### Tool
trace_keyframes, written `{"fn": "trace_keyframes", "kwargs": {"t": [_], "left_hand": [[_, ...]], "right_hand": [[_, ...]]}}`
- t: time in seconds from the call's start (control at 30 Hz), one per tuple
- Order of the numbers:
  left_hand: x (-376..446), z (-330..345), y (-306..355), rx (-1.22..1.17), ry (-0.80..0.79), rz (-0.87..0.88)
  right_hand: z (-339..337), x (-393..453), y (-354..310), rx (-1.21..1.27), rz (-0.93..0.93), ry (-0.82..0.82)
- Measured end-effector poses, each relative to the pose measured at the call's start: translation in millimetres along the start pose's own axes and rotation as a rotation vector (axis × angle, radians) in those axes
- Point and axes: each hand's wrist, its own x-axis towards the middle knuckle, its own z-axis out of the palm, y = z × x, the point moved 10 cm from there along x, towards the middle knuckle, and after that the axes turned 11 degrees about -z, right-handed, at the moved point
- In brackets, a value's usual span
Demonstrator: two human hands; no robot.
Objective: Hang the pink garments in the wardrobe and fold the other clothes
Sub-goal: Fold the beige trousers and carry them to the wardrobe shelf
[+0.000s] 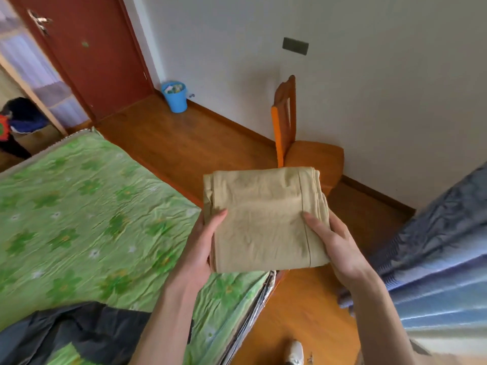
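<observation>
A beige garment (263, 214), folded into a flat rectangle, is held in the air over the corner of the bed and the floor. My left hand (200, 248) grips its left edge with the thumb on top. My right hand (334, 243) grips its right edge the same way. A dark grey garment (79, 330) lies crumpled on the bed at the bottom left, partly under my left forearm. No pink garment is in view.
The bed has a green flowered sheet (79, 219). An orange wooden chair (303, 148) stands against the wall ahead. A blue bin (175, 97) sits by the red door (89, 56). Blue curtain fabric (434, 259) hangs at the right. A shoe (294, 351) shows on the wooden floor.
</observation>
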Motion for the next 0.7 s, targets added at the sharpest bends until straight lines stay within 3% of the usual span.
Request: {"fn": "trace_keyframes", "kwargs": {"t": [0.1,0.27,0.7], "left_hand": [[24,61,14,0.103,-0.063,0.05],[66,126,33,0.122,-0.024,0.144],[229,151,105,-0.099,0.192,0.05]], "right_hand": [[-55,29,-2,0.038,0.017,0.07],[-115,86,3,-0.017,0.031,0.117],[-123,306,-9,-0.145,-0.013,-0.045]]}}
